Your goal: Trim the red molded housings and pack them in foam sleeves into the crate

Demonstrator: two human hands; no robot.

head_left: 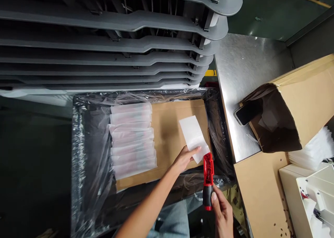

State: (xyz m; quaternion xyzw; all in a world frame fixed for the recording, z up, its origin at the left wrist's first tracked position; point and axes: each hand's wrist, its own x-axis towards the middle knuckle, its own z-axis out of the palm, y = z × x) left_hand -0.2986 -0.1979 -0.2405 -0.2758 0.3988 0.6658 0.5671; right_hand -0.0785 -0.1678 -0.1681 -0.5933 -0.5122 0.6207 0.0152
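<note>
Head view, looking down over the plastic-lined bin (76, 161): the left hand (185, 157) has a white sleeve (193, 132) pinched between thumb and fingers, above the right part of the bin, while the right hand (223, 208) grasps a red-and-black part (208, 172) by its dark lower end, at the bin's near right corner. The red end meets the sleeve's near corner — whether it has gone inside, I can't tell from here. That's the spot I'd worry about. The sleeve looks thin, and the part's open, ridged edges could catch its lip and crease or tear it, more so if the left thumb is pressing the mouth flat. The right grip sits low, so a snag up top could tip the part out of those fingers and drop it by the bin's near edge, where the slack lining (88, 206) might hide it. In the bin's left half, the wrapped pieces (134, 137) lie side by side on a cardboard sheet (169, 126), some touching or overlapping — a careless sleeve or forearm brushing across could push that row out of line.
</note>
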